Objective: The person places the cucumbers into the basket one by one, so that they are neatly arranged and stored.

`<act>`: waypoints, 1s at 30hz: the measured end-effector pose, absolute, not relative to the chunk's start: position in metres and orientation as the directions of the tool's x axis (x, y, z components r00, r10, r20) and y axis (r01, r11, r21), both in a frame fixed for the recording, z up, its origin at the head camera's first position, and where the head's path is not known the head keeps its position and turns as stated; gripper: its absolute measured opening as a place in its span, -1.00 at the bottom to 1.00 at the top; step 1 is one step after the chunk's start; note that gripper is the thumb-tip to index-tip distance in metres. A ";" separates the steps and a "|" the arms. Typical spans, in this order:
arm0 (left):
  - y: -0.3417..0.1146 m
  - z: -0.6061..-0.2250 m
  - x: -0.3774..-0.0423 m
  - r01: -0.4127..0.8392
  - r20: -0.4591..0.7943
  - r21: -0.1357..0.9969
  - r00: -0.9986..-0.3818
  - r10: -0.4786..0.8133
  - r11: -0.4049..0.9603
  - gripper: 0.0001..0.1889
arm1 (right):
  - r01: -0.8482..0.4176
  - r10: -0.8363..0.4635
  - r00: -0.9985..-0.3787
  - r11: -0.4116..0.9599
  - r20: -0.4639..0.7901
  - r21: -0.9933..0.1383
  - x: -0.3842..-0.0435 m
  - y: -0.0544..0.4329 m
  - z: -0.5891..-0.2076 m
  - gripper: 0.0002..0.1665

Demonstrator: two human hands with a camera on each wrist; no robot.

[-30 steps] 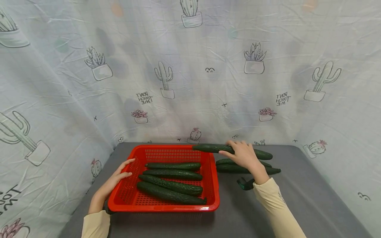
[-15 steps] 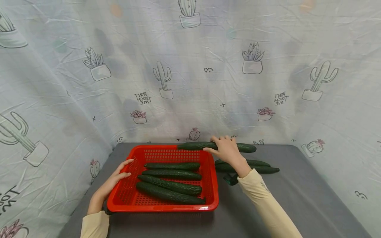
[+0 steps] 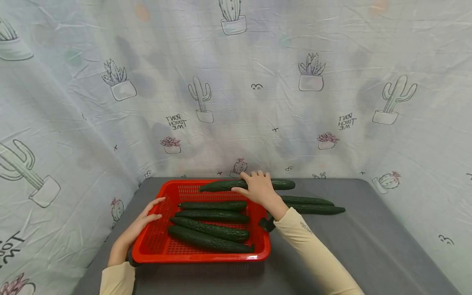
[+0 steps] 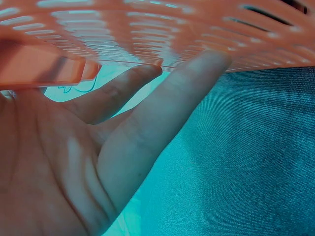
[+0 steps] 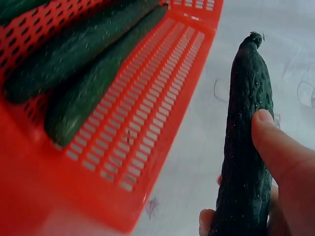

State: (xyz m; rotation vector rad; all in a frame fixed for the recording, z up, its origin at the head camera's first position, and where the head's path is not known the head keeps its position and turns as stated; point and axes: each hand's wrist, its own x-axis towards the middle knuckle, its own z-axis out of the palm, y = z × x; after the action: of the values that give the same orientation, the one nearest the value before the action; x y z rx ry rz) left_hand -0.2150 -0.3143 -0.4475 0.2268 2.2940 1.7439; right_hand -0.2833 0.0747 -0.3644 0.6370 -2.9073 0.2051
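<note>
In the head view my left hand [image 3: 138,229] is at the left rim of a red plastic basket [image 3: 200,258]. Its thumb and a finger reach over the rim, while the left wrist view shows other fingers [image 4: 147,118] against the slotted outside wall. My right hand [image 3: 259,190] grips a long dark-green cucumber [image 3: 217,186] around its middle, palm down. The cucumber lies level over the basket's back right edge, its left part overlapping the basket. In the right wrist view the thumb presses along the bumpy skin of this cucumber [image 5: 246,142].
Several cucumbers [image 3: 210,215] lie side by side in the basket. Two more cucumbers [image 3: 313,209] rest on the grey table [image 3: 368,246] right of it, partly behind the right arm. A patterned curtain [image 3: 236,102] hangs behind and at both sides.
My right hand has carried the cucumber leftward, from above the cucumbers at right to over the basket's back edge. The left hand stays at the rim.
</note>
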 end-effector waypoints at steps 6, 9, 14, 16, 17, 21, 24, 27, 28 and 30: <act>-0.313 -0.447 -0.215 -0.051 -0.121 0.968 -0.953 0.278 0.247 -0.40 | -0.395 -0.381 -0.914 0.915 0.141 -0.088 -0.283 0.054 -0.366 -0.23; -0.313 -0.447 -0.216 -0.052 -0.123 0.966 -0.953 0.276 0.252 -0.40 | -0.385 -0.372 -0.918 0.919 0.136 -0.082 -0.283 0.044 -0.367 -0.21; -0.313 -0.447 -0.215 -0.044 -0.117 0.964 -0.956 0.270 0.264 -0.40 | -0.381 -0.373 -0.917 0.924 0.145 -0.035 -0.283 0.029 -0.372 -0.19; -0.314 -0.447 -0.215 -0.038 -0.113 0.963 -0.956 0.270 0.266 -0.40 | -0.381 -0.373 -0.916 0.924 0.148 -0.029 -0.282 0.024 -0.374 -0.20; -0.314 -0.448 -0.214 -0.036 -0.111 0.963 -0.956 0.271 0.267 -0.40 | -0.380 -0.372 -0.916 0.925 0.150 -0.028 -0.282 0.021 -0.375 -0.20; -0.315 -0.449 -0.214 -0.031 -0.108 0.962 -0.956 0.273 0.271 -0.40 | -0.371 -0.361 -0.918 0.928 0.164 -0.030 -0.282 0.011 -0.382 -0.22; -0.315 -0.449 -0.214 -0.034 -0.110 0.962 -0.956 0.270 0.271 -0.41 | -0.366 -0.354 -0.917 0.930 0.183 -0.034 -0.283 0.003 -0.385 -0.23; -0.315 -0.449 -0.214 -0.037 -0.112 0.963 -0.955 0.273 0.268 -0.40 | -0.363 -0.350 -0.916 0.931 0.197 -0.030 -0.283 -0.003 -0.388 -0.25; -0.315 -0.449 -0.214 -0.038 -0.113 0.963 -0.955 0.273 0.265 -0.40 | -0.362 -0.350 -0.915 0.932 0.201 -0.027 -0.283 -0.005 -0.390 -0.26; -0.315 -0.449 -0.214 -0.038 -0.112 0.965 -0.954 0.279 0.258 -0.40 | -0.364 -0.351 -0.915 0.931 0.201 -0.032 -0.283 -0.008 -0.393 -0.28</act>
State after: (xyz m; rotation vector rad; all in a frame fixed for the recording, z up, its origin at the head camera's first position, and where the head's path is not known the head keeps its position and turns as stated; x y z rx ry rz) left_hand -0.2144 -0.3151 -0.4486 0.2237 2.2715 1.7542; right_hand -0.2827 -0.0082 -0.3928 0.5411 -2.8970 0.1019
